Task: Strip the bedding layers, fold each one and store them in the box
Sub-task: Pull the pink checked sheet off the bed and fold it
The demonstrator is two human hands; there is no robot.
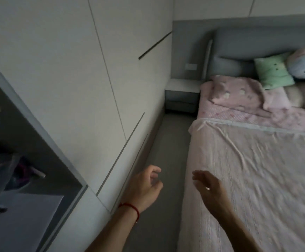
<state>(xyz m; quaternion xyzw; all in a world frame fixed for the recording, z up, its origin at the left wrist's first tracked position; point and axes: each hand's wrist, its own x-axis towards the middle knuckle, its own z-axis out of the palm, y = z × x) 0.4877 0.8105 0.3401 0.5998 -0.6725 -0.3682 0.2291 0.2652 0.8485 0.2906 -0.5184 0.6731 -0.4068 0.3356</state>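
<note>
Reached toward the pink bed cover [257, 179] with both hands empty. Left hand [144, 188] beside the cover, fingers loosely curled; right hand [210, 190] above its edge, fingers relaxed.

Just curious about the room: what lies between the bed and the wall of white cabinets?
In the head view, a strip of bare grey floor runs between the bed and the cabinets, ending at a grey nightstand.
</note>
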